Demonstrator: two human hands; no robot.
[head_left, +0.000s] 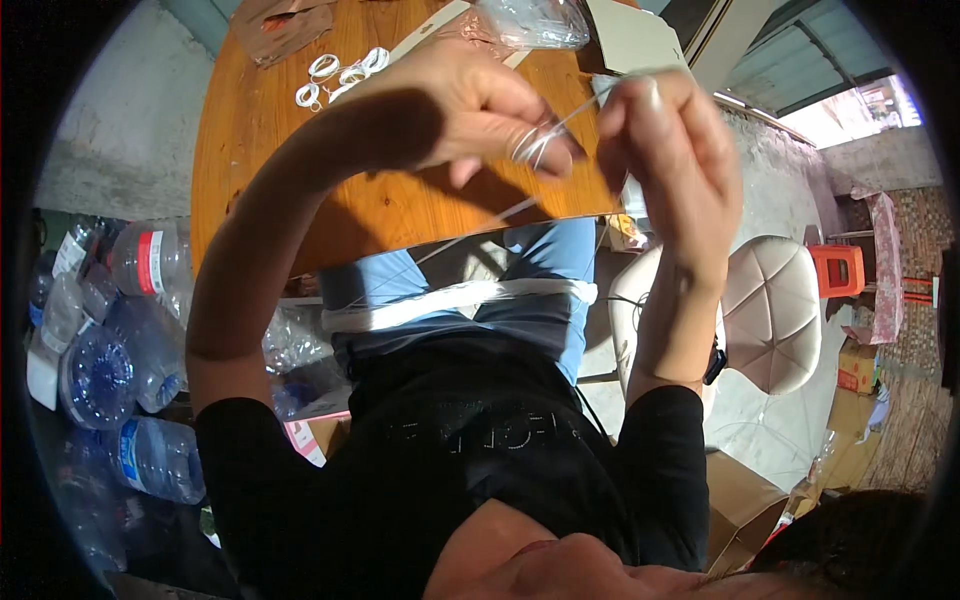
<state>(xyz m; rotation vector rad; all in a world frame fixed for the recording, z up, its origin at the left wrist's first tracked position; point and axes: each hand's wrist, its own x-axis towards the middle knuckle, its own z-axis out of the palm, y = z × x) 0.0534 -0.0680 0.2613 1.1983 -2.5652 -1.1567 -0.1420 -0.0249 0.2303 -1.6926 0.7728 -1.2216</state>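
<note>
In the head view, the left hand (480, 110) is curled narrow, with a small coil of white cord (530, 145) wound round its fingertips. The right hand (665, 135) pinches the same cord just beside it, stretched taut between both hands above the round wooden table (260, 130). About four finished coils (340, 75) lie on the table behind the left hand, one clear bag (530, 22) near them. Several water bottles (100, 350) lie on the floor.
</note>
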